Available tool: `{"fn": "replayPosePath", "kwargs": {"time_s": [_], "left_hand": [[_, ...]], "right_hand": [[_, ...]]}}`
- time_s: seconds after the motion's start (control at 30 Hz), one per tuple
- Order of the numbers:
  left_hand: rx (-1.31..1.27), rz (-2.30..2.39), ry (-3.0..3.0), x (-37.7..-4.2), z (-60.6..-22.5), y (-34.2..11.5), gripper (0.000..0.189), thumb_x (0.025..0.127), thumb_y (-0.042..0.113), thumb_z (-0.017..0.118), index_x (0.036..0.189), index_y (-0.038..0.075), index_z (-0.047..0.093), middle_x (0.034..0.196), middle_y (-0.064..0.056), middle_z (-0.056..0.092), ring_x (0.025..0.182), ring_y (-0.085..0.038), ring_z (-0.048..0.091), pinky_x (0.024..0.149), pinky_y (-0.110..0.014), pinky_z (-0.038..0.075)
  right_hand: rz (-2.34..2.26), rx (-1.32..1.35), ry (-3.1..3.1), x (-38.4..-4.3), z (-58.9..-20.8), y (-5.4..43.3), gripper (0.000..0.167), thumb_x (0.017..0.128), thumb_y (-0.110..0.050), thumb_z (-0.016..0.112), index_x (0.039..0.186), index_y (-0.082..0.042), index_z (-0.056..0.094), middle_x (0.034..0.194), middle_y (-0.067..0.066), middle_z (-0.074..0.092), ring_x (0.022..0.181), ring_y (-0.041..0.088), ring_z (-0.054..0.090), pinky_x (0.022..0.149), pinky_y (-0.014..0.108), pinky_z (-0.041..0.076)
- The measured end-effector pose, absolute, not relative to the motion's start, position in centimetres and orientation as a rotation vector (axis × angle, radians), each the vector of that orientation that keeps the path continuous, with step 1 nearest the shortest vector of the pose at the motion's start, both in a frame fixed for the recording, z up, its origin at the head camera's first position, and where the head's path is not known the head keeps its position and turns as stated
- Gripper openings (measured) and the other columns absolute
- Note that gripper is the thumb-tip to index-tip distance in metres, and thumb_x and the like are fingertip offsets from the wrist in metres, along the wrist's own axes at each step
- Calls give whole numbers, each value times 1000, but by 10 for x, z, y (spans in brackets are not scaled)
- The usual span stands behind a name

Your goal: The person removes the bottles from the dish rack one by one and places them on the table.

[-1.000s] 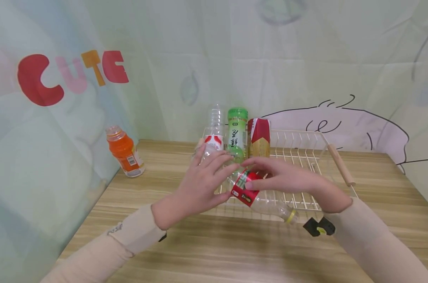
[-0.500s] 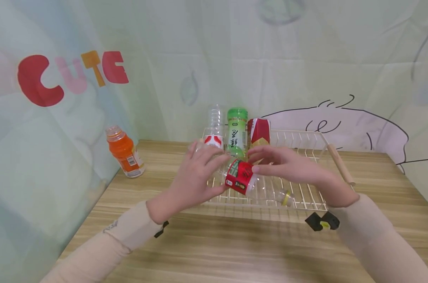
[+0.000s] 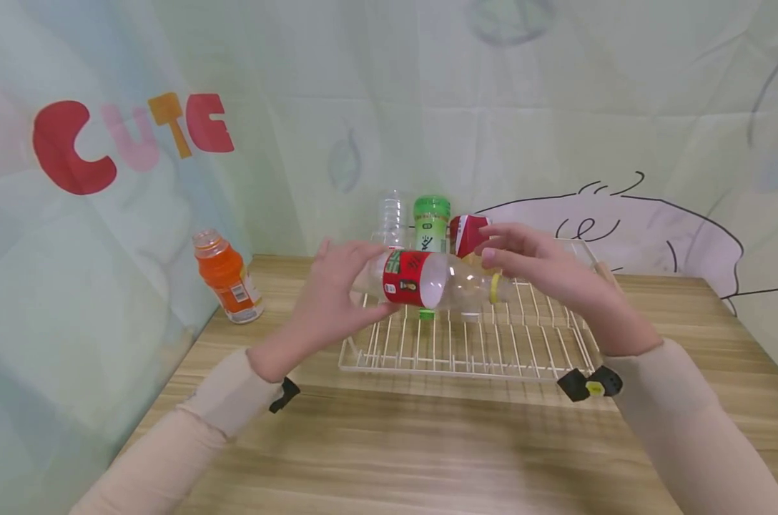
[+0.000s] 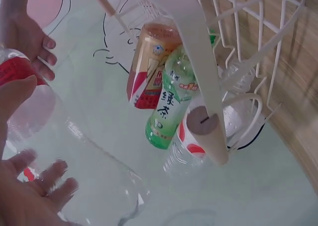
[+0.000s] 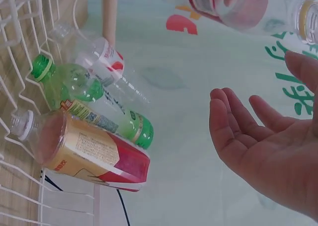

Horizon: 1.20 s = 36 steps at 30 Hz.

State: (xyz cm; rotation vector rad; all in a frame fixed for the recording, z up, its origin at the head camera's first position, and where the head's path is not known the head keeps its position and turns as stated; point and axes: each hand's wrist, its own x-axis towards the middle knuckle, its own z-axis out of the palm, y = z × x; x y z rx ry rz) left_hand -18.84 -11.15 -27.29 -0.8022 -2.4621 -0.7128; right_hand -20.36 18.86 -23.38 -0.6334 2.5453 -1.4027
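My left hand grips a clear plastic bottle with a red label near its base. This bottle lies sideways in the air above a white wire basket, its neck with a yellow ring pointing right. The left wrist view shows the thumb and fingers on either side of the clear bottle. My right hand hovers by the neck, fingers loosely bent, holding nothing; a gap separates hand and bottle in the right wrist view. At the basket's back stand a clear bottle, a green tea bottle and a red-and-gold bottle, all upside down.
An orange bottle without a visible cap stands at the left against the printed curtain. Wooden handles sit at the basket's sides, one wooden handle close to the left hand. The wooden table extends in front.
The red-labelled bottle has risen off the basket and turned from slanting to nearly level, carried by the left hand. The right hand has come away from the label towards the neck and upwards.
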Motion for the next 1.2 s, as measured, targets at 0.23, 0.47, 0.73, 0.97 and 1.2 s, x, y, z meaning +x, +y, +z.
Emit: {"fn": "replayPosePath", "kwargs": {"time_s": [0.23, 0.47, 0.73, 0.97, 1.2], "left_hand": [[-574, -1021, -2527, -199, -269, -126, 71, 76, 25, 82, 137, 9, 49, 139, -8, 51, 131, -27, 41, 112, -59, 21], [-368, -1285, -2485, -211, -268, -146, 73, 80, 27, 78, 140, 10, 42, 142, -9, 45, 132, -29, 37, 108, -60, 28], [-281, -1365, -2410, -225, -276, -167, 71, 85, 24, 74, 141, 7, 35, 144, -12, 40, 133, -32, 31, 108, -61, 26], [-188, -1378, -2349, -236, -289, -182, 70, 85, 26, 74, 141, 9, 35, 145, -11, 40, 137, -32, 30, 111, -61, 21], [-12, -1439, -2327, -245, -302, -194, 72, 86, 34, 71, 143, 11, 32, 152, -9, 33, 141, -30, 26, 113, -58, 22]], "right_hand": [[-1457, -517, 2581, -215, -236, 197, 60, 98, -40, 53, 147, -11, 34, 134, 15, 54, 111, 29, 58, 89, 35, 52], [-1495, -416, 2598, -225, -243, 201, 59, 98, -40, 53, 147, -13, 35, 138, 13, 51, 116, 28, 57, 91, 38, 52], [-1485, -362, 2600, -237, -248, 205, 66, 97, -44, 52, 150, -11, 30, 142, 16, 48, 120, 32, 54, 98, 47, 46], [-1456, -305, 2607, -249, -253, 208, 73, 96, -48, 52, 153, -12, 23, 144, 17, 45, 122, 35, 52, 101, 51, 43], [-1408, -215, 2645, -264, -262, 208, 77, 94, -50, 54, 153, -12, 22, 143, 17, 45, 118, 36, 54, 100, 52, 44]]}}
